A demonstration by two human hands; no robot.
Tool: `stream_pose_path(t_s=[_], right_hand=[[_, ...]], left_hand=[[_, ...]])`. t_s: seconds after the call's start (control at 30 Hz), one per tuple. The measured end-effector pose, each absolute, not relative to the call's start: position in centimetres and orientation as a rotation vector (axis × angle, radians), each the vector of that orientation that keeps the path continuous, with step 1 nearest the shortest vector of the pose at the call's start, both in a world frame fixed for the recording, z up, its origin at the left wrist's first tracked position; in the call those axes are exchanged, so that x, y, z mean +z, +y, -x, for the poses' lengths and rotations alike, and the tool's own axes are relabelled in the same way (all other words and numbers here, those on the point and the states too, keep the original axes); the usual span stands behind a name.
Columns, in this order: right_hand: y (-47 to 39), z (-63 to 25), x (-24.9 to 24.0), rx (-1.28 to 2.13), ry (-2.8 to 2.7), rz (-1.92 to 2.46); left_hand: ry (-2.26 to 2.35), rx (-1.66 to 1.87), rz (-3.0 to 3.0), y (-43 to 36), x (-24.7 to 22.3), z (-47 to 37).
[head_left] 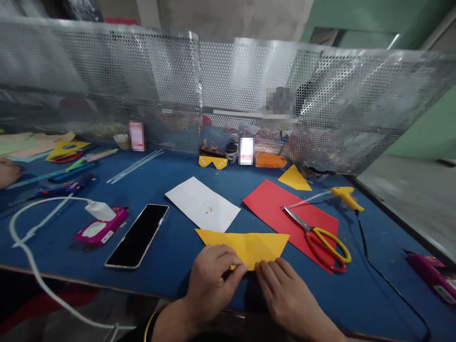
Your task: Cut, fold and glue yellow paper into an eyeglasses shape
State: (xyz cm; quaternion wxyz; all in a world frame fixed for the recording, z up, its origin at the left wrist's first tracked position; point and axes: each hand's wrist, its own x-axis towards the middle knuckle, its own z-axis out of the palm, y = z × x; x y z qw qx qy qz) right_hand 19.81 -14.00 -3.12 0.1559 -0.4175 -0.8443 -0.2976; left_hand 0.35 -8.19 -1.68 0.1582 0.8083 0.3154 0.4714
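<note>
A folded sheet of yellow paper [256, 242], wide at the top and narrower below, lies near the table's front edge. My left hand [215, 275] pinches its lower edge between thumb and fingers. Close beside it, my right hand [281, 287] has its fingers together on the same edge, the thumb hidden. Just beyond the paper is a white sheet [203, 204] with small marks on it. To the right, scissors [313, 235] with one yellow and one red handle rest on a red sheet [270, 204].
A phone [137, 237] and a magenta power strip [103, 228] with a white charger lie left. Right of the red sheet is a yellow glue gun [347, 195] with a black cord. A perforated metal screen [171, 85] stands behind. At far left shows another person's hand [9, 173].
</note>
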Motion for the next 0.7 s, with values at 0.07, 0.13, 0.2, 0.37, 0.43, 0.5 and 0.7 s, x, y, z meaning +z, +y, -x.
stream_pose_path(t_s=[0.07, 0.13, 0.2, 0.37, 0.43, 0.5, 0.7], right_hand=[[-13.5, -20.8, -1.6, -0.966, -2.311, 1.218], [-12.2, -21.8, 0.6, -1.092, -2.223, 1.273], [-10.3, -22.5, 2.7, -1.221, -2.124, 1.251], [-4.1, -22.7, 4.9, -1.100, -2.050, 1.216], [-1.9, -22.6, 4.4, -1.013, -2.041, 1.198], [-0.3, -22.6, 3.4, -0.913, -2.023, 1.176], [0.9, -21.9, -0.6, -0.410, -1.734, 1.198]], left_hand=[[0.840, 1.559, -2.100, -8.4, -0.9, -0.9], [0.760, 1.604, -1.948, -7.9, 0.2, -1.8], [0.803, 1.438, -1.794, -6.4, 1.4, -3.4], [0.968, 1.157, -1.025, -0.2, 3.7, -7.8], [0.988, 1.152, -0.838, 1.9, 3.9, -8.6], [1.000, 1.157, -0.791, 3.4, 3.5, -8.6], [1.018, 1.184, -0.702, 5.5, 1.3, -7.6]])
